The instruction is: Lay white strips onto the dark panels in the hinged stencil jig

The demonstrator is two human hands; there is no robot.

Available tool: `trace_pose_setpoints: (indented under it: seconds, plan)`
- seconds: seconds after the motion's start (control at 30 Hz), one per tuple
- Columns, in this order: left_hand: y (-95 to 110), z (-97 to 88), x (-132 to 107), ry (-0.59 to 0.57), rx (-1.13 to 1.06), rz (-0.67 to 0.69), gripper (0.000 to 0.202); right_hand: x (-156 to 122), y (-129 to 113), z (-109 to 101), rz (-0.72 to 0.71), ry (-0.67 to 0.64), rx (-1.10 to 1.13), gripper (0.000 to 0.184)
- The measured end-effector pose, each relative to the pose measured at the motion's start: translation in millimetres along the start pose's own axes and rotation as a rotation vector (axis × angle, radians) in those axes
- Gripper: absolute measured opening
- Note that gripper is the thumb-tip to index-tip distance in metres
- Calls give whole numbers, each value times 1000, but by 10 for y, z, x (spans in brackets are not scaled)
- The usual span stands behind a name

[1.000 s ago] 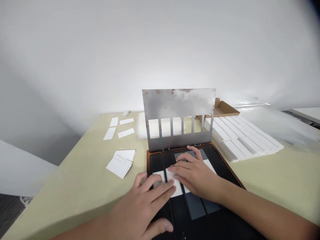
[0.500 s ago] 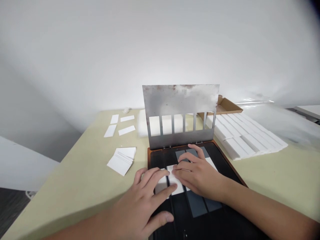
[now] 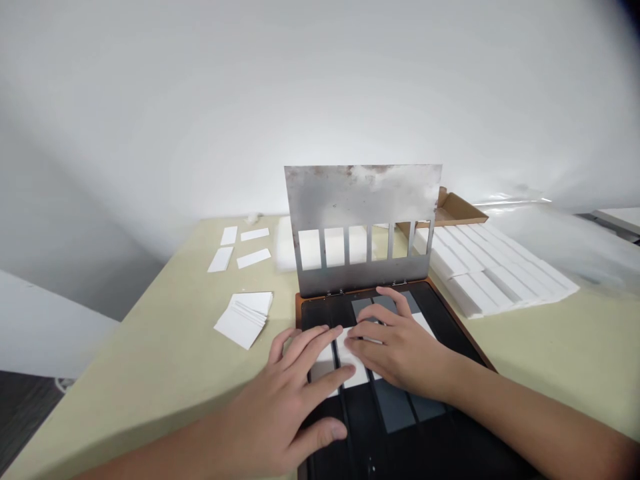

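White cards [image 3: 351,365] are held flat on a black tray [image 3: 315,317] by the left hand [image 3: 285,380] and right hand [image 3: 400,350], fingers spread open; a loose stack [image 3: 243,320] lies unplaced, grey panels [image 3: 395,407] uncovered.

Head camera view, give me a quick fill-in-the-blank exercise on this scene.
The upright metal plate has ____ rectangular windows. The left hand and right hand rest on white cards on the ____ tray. A stack of white cards lies on the table to the ____ of the tray.

Missing words: six; black; left.
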State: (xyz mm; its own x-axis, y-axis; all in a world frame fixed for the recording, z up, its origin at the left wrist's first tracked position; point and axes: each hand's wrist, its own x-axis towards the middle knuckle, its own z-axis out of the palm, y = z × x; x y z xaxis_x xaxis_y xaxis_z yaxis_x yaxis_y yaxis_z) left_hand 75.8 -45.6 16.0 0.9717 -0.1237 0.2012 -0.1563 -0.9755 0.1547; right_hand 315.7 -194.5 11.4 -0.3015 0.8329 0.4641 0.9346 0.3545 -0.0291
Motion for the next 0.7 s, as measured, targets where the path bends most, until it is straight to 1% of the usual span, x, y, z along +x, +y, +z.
trace_pose_setpoints:
  seconds: [0.13,0.43,0.6,0.7]
  plan:
    - [11,-16,11,-1,-1,-27,54,6,-2,-21,-6,-10,6,10]
    - [12,-31,3,-50,-36,-20,54,12,10,-23,5,-21,32,12]
    - [18,-14,-6,-45,-33,-33,54,10,4,-17,0,-21,33,12]
    - [15,-16,5,-47,-27,-30,55,20,-4,-47,11,-36,65,13]
